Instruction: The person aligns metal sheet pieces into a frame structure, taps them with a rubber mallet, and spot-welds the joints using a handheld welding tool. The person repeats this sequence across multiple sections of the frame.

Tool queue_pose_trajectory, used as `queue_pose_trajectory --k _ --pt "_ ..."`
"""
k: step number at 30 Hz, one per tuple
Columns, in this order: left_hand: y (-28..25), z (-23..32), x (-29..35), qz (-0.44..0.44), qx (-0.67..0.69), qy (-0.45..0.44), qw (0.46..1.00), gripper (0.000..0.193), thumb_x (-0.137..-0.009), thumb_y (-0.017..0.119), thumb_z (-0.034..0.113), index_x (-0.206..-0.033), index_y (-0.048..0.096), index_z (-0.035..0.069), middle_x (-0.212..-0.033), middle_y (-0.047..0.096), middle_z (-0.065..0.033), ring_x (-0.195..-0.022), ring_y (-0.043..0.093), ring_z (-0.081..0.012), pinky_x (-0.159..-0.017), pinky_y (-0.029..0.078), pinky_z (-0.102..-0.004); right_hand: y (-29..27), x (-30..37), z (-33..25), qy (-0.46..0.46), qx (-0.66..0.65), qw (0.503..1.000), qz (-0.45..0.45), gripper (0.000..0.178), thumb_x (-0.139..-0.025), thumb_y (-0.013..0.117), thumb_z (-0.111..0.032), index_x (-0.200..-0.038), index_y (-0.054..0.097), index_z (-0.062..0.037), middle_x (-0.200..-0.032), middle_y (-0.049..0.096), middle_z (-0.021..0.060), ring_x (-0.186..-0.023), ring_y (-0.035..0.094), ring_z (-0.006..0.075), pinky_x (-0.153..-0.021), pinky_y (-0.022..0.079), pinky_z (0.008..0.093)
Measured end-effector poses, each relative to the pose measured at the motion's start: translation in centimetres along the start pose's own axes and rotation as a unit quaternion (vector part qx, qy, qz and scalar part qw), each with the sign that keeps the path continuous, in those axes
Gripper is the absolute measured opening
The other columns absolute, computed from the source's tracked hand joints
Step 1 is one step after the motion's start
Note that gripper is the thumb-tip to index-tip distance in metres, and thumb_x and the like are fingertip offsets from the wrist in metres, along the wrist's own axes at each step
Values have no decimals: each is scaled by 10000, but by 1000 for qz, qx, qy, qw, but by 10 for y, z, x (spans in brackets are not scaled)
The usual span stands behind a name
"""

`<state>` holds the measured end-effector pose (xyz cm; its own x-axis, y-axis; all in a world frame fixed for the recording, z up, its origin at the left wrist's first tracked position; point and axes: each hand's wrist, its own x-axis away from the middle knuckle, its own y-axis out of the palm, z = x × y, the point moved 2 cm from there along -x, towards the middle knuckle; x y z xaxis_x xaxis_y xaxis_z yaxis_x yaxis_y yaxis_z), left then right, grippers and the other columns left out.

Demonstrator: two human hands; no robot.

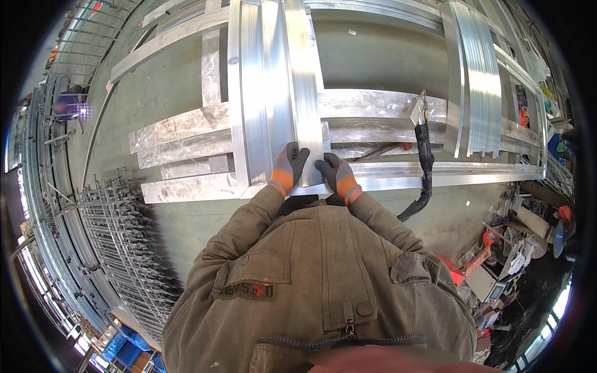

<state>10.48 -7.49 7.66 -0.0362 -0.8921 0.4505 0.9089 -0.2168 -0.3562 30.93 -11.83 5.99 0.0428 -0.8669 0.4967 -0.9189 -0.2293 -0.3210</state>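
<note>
My gloved left hand (290,165), in grey with an orange cuff, is closed on the left edge of a long silvery metal profile (305,93), close to its near end. At the right edge of the same profile, my right hand (337,174), gloved alike, has its fingers curled against the metal. The profile runs away from me, beside wider grooved metal panels (267,81) on its left. All of these lie across a low metal frame, whose near rail (448,174) passes just in front of my body.
A black-sheathed cable with a torch-like end (424,146) hangs over the frame to the right. Grooved strips (482,93) lie farther right. Flat metal bars (180,133) extend left. Stacked thin metal racks (127,230) stand lower left; a cluttered heap with a grey box (486,283) sits lower right.
</note>
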Motion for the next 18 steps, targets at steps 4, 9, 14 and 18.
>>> queue_pose_trajectory --k 4,9,14,18 --pt "-2 -2 -3 -18 -23 -21 999 511 -1040 753 445 -1274 716 -8 -932 679 -122 -830 617 -232 -780 541 -404 1 -1 0 4 6 1000 5 534 -1045 740 -430 -1347 750 11 -1241 792 263 -1106 756 388 -958 581 454" --pt "-4 3 -2 -15 0 -8 1000 500 -1036 748 459 -1202 713 -11 -892 645 -115 -805 592 -223 -753 524 -405 -1 0 -2 25 -5 1000 -6 561 -1041 732 -459 -1355 750 6 -1260 789 274 -1135 760 417 -977 581 466" --pt "-5 3 -5 -30 -3 -21 999 521 -1032 795 413 -1296 694 -25 -958 721 -113 -826 640 -188 -753 562 -386 -1 -1 -2 24 -21 999 -9 538 -1041 742 -444 -1330 761 10 -1234 798 264 -1115 766 397 -962 582 458" --pt "-6 -2 -6 -37 -7 -31 999 551 -1028 794 431 -1317 693 -27 -970 727 -124 -845 657 -206 -775 570 -392 0 -1 0 25 -26 999 -15 525 -1038 747 -437 -1314 769 9 -1224 800 257 -1105 766 387 -958 582 450"
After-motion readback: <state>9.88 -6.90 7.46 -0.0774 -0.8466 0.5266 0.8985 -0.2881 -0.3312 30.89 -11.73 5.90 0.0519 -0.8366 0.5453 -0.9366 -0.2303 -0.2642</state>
